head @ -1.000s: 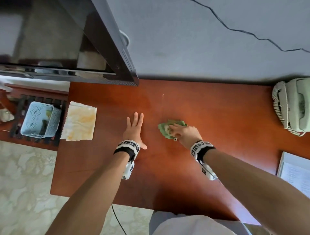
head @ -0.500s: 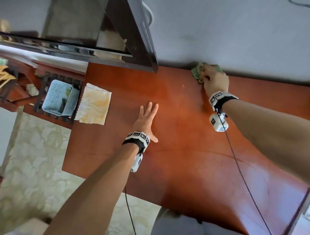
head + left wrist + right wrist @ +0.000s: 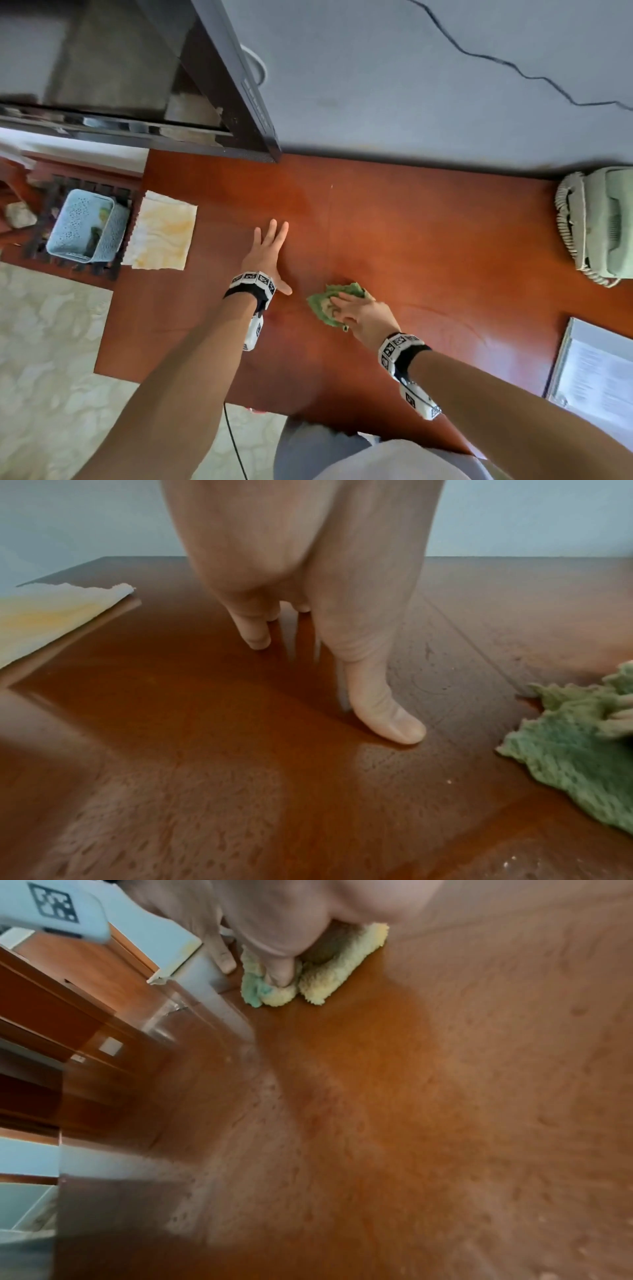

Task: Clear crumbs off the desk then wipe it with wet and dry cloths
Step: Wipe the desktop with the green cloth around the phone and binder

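On the red-brown desk (image 3: 428, 240) my left hand (image 3: 267, 250) lies flat and open, fingers straight, thumb (image 3: 387, 718) spread to the right. Just right of it and nearer to me, my right hand (image 3: 363, 315) presses a bunched green cloth (image 3: 322, 301) onto the wood with its fingers laid over it. In the right wrist view the thumb digs into a fold of the cloth (image 3: 329, 977), which looks yellowish there. The cloth's edge (image 3: 575, 756) reaches close to my left thumb. A pale yellow-stained cloth (image 3: 161, 231) lies flat at the desk's left end. Tiny crumbs (image 3: 449, 781) dot the wood beside the green cloth.
A dark flat screen (image 3: 239, 85) overhangs the desk's back left. A pale green telephone (image 3: 603, 226) stands at the right end, and a printed sheet (image 3: 596, 377) lies near the front right. A light blue basket (image 3: 85, 226) sits on a lower stand left of the desk.
My right hand swept the green cloth from mid-desk to the back edge by the wall, then back toward me, ending nearer the front. The left hand stayed flat in place.
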### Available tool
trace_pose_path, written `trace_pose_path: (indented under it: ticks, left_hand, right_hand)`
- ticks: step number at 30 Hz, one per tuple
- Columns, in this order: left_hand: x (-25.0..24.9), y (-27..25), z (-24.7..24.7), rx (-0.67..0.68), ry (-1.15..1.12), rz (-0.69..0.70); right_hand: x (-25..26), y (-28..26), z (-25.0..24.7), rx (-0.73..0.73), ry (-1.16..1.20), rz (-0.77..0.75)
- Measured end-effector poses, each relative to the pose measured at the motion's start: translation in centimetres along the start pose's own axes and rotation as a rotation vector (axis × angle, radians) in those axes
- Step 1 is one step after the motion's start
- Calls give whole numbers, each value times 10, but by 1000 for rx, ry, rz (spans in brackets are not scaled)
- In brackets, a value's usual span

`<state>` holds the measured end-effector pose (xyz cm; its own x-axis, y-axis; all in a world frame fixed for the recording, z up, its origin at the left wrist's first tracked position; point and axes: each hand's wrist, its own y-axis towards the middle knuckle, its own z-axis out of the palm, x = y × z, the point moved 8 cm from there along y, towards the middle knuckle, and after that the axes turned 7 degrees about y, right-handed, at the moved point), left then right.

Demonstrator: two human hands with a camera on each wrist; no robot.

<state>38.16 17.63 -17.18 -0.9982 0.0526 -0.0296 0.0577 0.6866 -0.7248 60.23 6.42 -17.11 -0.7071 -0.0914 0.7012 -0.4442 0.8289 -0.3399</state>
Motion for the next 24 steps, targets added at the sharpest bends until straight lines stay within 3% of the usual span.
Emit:
trace_pose_path:
  ticks: [6, 11, 17, 20, 24]
  left_hand:
    - [3, 1, 4, -61, -2, 13]
    - [3, 5, 6, -89, -28, 35]
    - [2, 6, 11, -106, -81, 60]
    - [2, 7, 9, -107, -91, 69]
    - [2, 5, 10, -94, -65, 73]
  right_hand:
    - [-7, 45, -18, -63, -12, -103]
    - [6, 146, -94, -389, -52, -22]
    - [-2, 243, -170, -511, -135, 209]
    - [2, 244, -169, -533, -161, 223]
    - [12, 193, -109, -427, -210, 214]
